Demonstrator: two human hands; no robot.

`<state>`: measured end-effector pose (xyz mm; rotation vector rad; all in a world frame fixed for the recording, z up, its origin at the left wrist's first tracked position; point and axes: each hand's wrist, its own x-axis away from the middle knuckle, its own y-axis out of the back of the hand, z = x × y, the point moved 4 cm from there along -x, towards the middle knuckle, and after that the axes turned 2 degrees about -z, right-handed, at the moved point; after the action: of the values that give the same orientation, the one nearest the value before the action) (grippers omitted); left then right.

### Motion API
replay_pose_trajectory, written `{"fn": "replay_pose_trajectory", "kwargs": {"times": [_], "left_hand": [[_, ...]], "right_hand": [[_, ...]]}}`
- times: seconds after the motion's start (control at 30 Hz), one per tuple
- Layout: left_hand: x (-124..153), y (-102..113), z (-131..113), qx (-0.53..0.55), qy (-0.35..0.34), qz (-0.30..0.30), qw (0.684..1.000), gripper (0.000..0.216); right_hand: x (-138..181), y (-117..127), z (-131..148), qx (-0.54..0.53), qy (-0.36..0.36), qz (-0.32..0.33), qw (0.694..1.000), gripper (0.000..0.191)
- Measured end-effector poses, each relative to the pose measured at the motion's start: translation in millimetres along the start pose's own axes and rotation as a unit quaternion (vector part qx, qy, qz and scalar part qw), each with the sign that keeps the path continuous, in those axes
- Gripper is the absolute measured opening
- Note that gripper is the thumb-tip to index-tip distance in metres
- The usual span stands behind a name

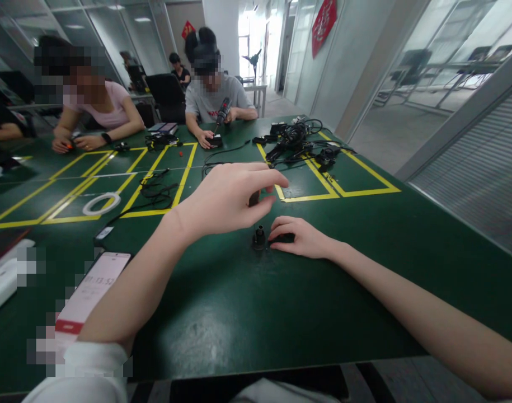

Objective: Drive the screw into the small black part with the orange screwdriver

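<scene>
Over the middle of the dark green table, the left hand pinches a small dark piece between thumb and curled fingers, while the right hand lies palm down, loosely open and holding nothing, just right of a small black round part, and the digits on the white phone at near left are too blurred to read.

Two hands; two small black parts; one phone near left; one white ring left; two co-workers far.
</scene>
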<state>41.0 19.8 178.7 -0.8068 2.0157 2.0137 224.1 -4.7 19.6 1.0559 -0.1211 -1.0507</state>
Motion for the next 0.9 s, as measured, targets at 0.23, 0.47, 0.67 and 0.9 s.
{"fn": "replay_pose_trajectory", "kwargs": {"times": [0.23, 0.47, 0.67, 0.9], "left_hand": [[1.4, 0.4, -1.5, 0.022, -0.015, 0.004, 1.000, 0.040], [0.3, -0.8, -0.5, 0.024, -0.003, 0.004, 1.000, 0.038], [0.2, -2.3, -2.4, 0.013, -0.006, 0.012, 1.000, 0.044], [0.1, -1.0, -2.9, 0.008, -0.011, 0.014, 1.000, 0.041]], "right_hand": [[-4.1, -1.6, 10.7, -0.012, -0.018, -0.071, 0.997, 0.017], [-7.6, -10.7, 14.9, -0.034, -0.036, -0.068, 0.996, 0.022], [-6.6, -12.2, 12.6, -0.008, -0.033, -0.064, 0.997, 0.022], [-4.9, -13.0, 15.1, 0.039, -0.010, -0.056, 0.998, 0.024]]}}
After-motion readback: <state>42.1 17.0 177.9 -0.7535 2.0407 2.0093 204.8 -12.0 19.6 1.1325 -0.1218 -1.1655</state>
